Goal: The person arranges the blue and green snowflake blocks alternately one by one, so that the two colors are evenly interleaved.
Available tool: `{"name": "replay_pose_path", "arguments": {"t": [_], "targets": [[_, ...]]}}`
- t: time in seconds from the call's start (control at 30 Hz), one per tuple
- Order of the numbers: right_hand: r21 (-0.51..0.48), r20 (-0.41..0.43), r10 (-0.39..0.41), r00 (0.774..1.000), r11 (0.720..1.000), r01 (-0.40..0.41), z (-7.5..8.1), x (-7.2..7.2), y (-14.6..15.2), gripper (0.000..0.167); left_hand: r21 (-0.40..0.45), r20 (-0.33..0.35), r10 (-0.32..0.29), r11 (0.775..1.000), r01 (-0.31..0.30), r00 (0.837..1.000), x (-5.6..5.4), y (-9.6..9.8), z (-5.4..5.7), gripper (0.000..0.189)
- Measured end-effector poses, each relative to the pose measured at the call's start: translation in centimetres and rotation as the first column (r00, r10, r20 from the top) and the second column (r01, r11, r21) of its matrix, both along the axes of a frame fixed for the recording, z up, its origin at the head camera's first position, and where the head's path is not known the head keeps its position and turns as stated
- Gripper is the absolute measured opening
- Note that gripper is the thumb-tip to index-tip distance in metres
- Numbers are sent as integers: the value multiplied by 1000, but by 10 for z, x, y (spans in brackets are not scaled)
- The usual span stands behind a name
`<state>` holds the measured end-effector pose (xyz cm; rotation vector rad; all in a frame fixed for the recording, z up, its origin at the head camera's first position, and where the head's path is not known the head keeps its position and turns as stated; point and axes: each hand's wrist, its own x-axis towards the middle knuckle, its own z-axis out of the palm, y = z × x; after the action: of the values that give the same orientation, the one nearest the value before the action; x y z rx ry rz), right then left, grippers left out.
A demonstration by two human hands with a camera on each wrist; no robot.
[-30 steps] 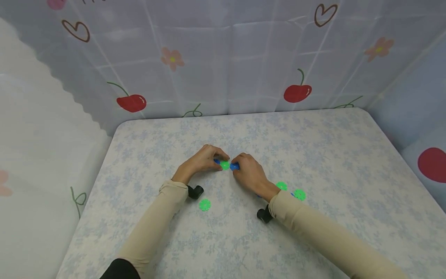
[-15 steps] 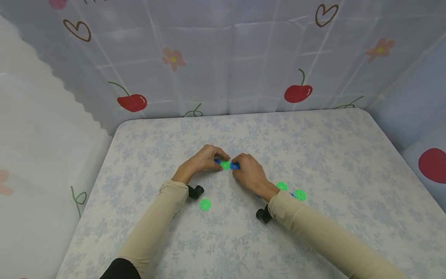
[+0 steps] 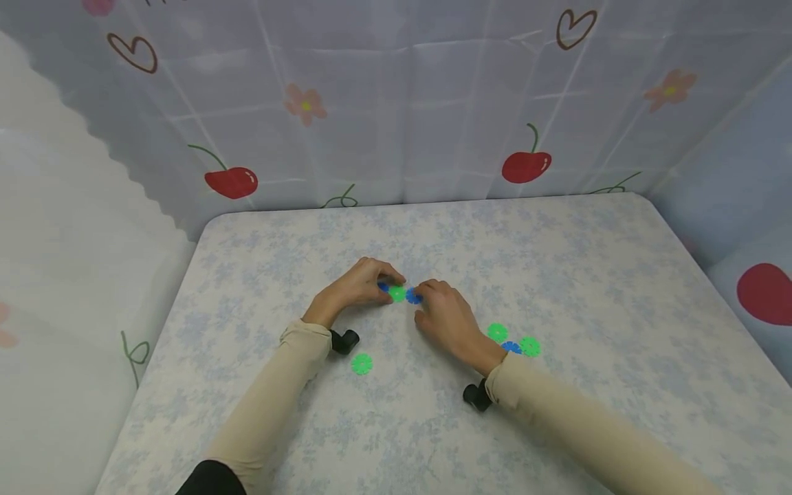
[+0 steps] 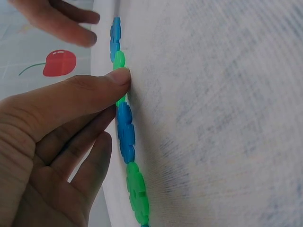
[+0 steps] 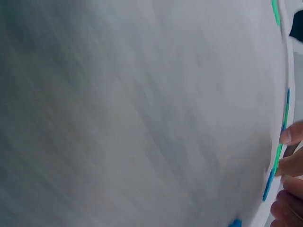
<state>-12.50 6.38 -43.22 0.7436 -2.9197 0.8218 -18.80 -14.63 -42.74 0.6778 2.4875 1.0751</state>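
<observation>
Centre frame: left hand (image 3: pixel 354 287) pinches a green disc (image 3: pixel 397 294) in a chain (image 4: pixel 138 194); right hand (image 3: pixel 450 320), fingers loosely extended, beside its blue end disc (image 4: pixel 115 37).

Can see a blue-mottled table (image 3: pixel 383 419); behind, a grey curtain (image 3: pixel 396 103) printed with red cherries (image 3: pixel 230 183), brown hearts (image 3: pixel 132 52) and orange flowers (image 3: pixel 306 106); at right, a red dot (image 3: pixel 766 293) on bluish cloth (image 3: pixel 736 185).

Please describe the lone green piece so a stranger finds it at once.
On the pale table, look between the sleeves, near the black device at the left wrist. There lies a flat, notched green disc. Unlike the other green discs, it lies away from the blue pieces.
</observation>
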Motion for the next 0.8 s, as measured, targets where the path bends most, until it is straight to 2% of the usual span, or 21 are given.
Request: {"name": "replay_pose_path", "arguments": {"t": [0.23, 0.33, 0.47, 0.6, 0.8], "targets": [[-39, 45, 126, 991, 991, -124, -2, 35, -11, 29, 9, 15, 8, 1000, -8, 1000, 1, 0, 2, 42], [-48, 69, 198, 978, 980, -195, -1, 50, -19, 32, 5, 8, 0, 1000, -1, 1000, 2, 0, 2, 42], [-13, 81, 274, 958, 962, -274, 0, 66, -28, 38, 1, -6, -25, 1000, 25, 1000, 3, 2, 3, 42], [38, 63, 323, 944, 945, -325, -1, 76, -40, 41, 6, -13, -46, 999, 46, 999, 2, 3, 0, 42], [51, 27, 345, 938, 937, -346, 1, 82, -53, 37, 32, -29, -30, 999, 31, 999, 3, 8, 1, 41]]}}
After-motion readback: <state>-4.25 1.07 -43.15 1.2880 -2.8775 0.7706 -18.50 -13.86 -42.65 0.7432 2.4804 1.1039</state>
